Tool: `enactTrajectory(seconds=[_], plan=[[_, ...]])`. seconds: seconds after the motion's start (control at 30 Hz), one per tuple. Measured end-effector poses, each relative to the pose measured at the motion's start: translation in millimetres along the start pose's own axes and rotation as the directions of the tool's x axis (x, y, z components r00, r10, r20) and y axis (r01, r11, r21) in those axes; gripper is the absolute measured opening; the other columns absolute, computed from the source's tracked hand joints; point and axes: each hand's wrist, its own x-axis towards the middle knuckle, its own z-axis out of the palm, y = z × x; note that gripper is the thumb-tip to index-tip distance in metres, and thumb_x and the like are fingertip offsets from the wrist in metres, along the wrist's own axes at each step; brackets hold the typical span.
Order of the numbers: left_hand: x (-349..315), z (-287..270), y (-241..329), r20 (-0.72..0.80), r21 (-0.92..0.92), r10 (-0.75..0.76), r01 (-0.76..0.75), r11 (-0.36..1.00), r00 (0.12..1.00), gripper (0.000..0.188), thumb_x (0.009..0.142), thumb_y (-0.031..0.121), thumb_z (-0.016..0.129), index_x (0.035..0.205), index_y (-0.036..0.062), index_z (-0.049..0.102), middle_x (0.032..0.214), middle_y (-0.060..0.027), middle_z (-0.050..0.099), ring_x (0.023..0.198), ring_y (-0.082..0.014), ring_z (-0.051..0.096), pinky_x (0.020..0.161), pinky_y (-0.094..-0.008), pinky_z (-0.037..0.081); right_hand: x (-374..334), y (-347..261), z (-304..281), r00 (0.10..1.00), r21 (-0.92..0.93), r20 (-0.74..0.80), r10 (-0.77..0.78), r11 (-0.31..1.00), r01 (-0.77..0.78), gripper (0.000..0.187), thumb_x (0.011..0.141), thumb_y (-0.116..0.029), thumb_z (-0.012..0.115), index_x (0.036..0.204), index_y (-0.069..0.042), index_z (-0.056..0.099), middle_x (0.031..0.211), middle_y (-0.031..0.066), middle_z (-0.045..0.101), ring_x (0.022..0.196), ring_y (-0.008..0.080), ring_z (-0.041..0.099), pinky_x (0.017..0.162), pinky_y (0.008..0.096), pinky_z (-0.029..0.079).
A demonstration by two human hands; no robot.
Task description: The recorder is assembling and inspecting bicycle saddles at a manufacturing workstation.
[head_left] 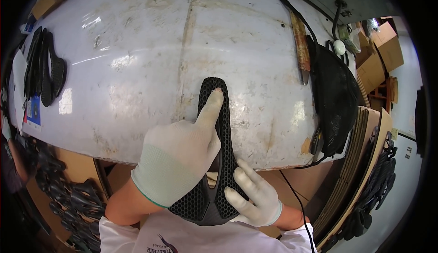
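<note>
A black bicycle saddle [197,203] with a honeycomb-patterned top and a central slot lies at the table's near edge, its narrow nose pointing away from me. My left hand [178,148], in a whitish knitted glove, reaches over it. The index finger is stretched along the nose and presses near its tip, while the other fingers are folded and partly hidden. At the saddle's wide rear, on the right, my gloved right hand [255,197] grips the edge, fingertips on the patterned top. Its thumb is mostly out of sight.
Several black saddles [57,70] stand at the table's left end. A tape-wrapped tool with a pointed tip [301,47] lies at the right beside a black mesh bag [337,102]. Cardboard sheets [349,157] and more saddles flank the table. Another person's arm [16,157] shows far left.
</note>
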Motion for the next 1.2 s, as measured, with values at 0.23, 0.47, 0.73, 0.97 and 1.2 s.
enactTrajectory(seconds=[0.23,0.47,0.73,0.97,1.2], plan=[[1.1,-4.7,-5.8,0.041,-0.042,0.007,-0.006,0.999,0.999,0.059,0.090,0.008,0.064,0.149,0.0078,0.055,0.068,-0.0189,0.064,0.056,-0.0351,0.065,0.055,-0.0441,0.051,20.3,2.4,-9.8,0.984,-0.177,0.066,-0.163,0.969,0.172,0.029,0.083,-0.013,0.069,0.110,-0.005,0.075,0.116,0.0147,0.072,0.116,0.0341,0.069,0.096,0.0434,0.057],[-13.1,-21.1,-17.2,0.161,-0.319,0.084,-0.029,0.947,0.983,0.058,0.091,0.021,0.073,0.145,0.0027,0.059,0.102,-0.0257,0.070,0.082,-0.0401,0.070,0.075,-0.0472,0.055,32.7,7.4,-20.3,0.987,-0.093,0.045,-0.155,0.983,0.159,0.028,0.080,-0.013,0.070,0.105,-0.002,0.076,0.111,0.0141,0.074,0.108,0.0323,0.072,0.097,0.0430,0.058],[-84.5,-15.4,-78.4,0.102,-0.432,0.477,-0.393,0.812,0.873,0.068,0.082,0.055,0.080,0.133,0.0109,0.071,0.137,-0.0304,0.055,0.107,-0.0446,0.068,0.094,-0.0468,0.056,30.3,8.7,-15.9,0.981,-0.092,-0.034,-0.190,0.978,0.186,0.028,0.080,-0.012,0.070,0.106,-0.001,0.075,0.110,0.0147,0.074,0.109,0.0325,0.072,0.098,0.0427,0.058],[-98.3,15.4,-86.0,-0.083,-0.960,0.096,-0.106,0.258,0.992,0.078,0.092,0.070,0.061,0.134,0.0042,0.068,0.126,-0.0292,0.068,0.111,-0.0456,0.068,0.094,-0.0516,0.055,29.2,9.9,-15.2,0.977,-0.128,-0.048,-0.206,0.972,0.199,0.028,0.080,-0.011,0.069,0.105,0.000,0.075,0.110,0.0151,0.073,0.110,0.0324,0.072,0.098,0.0429,0.058],[-96.6,-8.6,-76.1,-0.008,-0.359,0.466,-0.438,0.825,0.885,0.058,0.080,0.051,0.080,0.126,0.0152,0.074,0.127,-0.0225,0.063,0.115,-0.0448,0.064,0.095,-0.0505,0.053,29.1,7.3,-14.3,0.982,-0.098,-0.030,-0.185,0.978,0.182,0.028,0.080,-0.010,0.069,0.105,0.000,0.075,0.110,0.0168,0.073,0.109,0.0333,0.072,0.095,0.0435,0.058]])
